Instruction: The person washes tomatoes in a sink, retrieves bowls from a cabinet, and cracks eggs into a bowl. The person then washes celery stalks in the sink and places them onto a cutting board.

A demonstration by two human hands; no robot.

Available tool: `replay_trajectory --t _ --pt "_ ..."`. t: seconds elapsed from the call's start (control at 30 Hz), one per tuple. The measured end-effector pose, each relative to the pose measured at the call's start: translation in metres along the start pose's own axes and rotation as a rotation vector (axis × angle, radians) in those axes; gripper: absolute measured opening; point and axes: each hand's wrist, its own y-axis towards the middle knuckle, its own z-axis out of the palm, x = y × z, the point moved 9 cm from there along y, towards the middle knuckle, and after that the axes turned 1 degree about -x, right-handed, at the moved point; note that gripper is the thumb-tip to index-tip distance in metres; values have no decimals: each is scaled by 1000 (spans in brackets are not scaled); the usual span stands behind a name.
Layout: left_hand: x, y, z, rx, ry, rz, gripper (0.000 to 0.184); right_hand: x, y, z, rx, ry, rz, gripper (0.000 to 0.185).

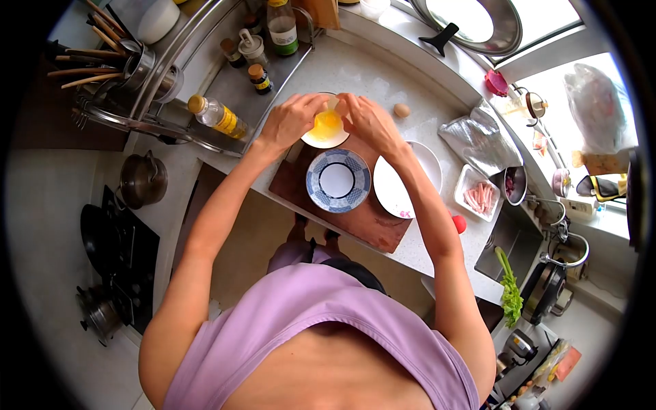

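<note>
Both my hands are raised at the far side of a white bowl [324, 142] with yellow egg in it. My left hand [294, 121] is at the bowl's left, fingers bent inward; my right hand [371, 123] is at its right, fingers curled the same way. What the fingertips hold is too small to make out. Nearer me, a blue-patterned bowl [337, 181] stands on a brown cutting board [290, 179]. A white plate [425, 162] lies to the right, partly behind my right forearm. One brown egg [402, 110] rests on the counter beyond my right hand.
Bottles [222, 119] and a metal rack [147, 102] stand at the left, above a pot [143, 179] and stove [130, 256]. At the right are a tray of pink strips [477, 194], a foil-like bag [482, 140], the sink [498, 249] and celery [510, 290].
</note>
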Motion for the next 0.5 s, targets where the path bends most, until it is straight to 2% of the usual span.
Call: replay_trajectory --t 0.03,0.1,0.13,0.2,0.23,0.27,0.33,0.37,0.4,0.47,0.5 --pt "-2 3 -7 0 -1 2 39 9 1 -17 -59 -11 -27 37" --pt "-25 8 -30 -112 233 209 38 23 2 -47 -165 -27 -43 35" --pt "-30 13 -41 -108 232 213 38 29 3 -56 -167 -25 -38 35" --pt "-49 16 -69 -236 323 303 31 49 -2 -89 -406 7 -118 33" --pt "-50 14 -67 -233 322 308 31 49 -4 -92 -453 53 -71 33" --pt "-43 13 -65 -234 274 248 29 46 -5 -84 -458 53 -69 33" --pt "-31 5 -41 -238 229 197 26 12 -13 -45 -503 184 85 32" --pt "-18 -5 8 -52 301 184 27 4 -13 -12 -390 -11 68 29" --pt "-8 -18 49 137 370 168 27 -15 -17 35 -171 -147 113 27" --pt "-10 -28 56 68 281 179 26 -26 -31 46 -269 -82 165 26" --pt "-13 -21 36 -121 163 146 24 -27 -21 32 -295 -95 159 26"
